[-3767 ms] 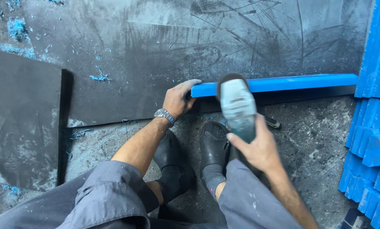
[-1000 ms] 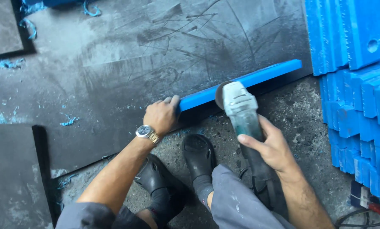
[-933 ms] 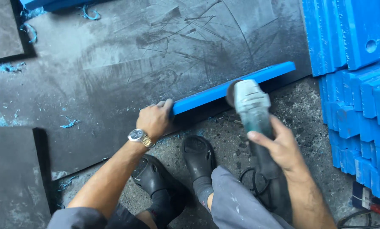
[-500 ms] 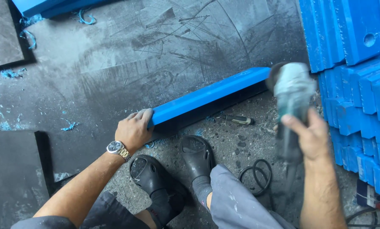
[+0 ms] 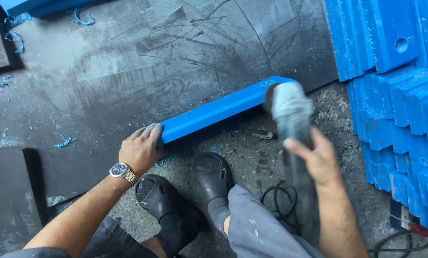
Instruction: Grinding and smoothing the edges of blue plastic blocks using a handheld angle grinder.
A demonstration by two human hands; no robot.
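The left hand [image 5: 140,152] curls its fingers over the near end of the blue bar [image 5: 221,109], which lies on the dark mat [image 5: 128,81]. The right hand [image 5: 317,160] grips a blurred grinder [image 5: 290,117], seemingly touching the bar's far end.

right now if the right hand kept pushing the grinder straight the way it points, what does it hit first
The right hand aims the angle grinder up and slightly left. Its head already sits at the far end of the blue bar, so the bar comes first, then probably the dark scratched sheet beyond; depth is hard to judge.
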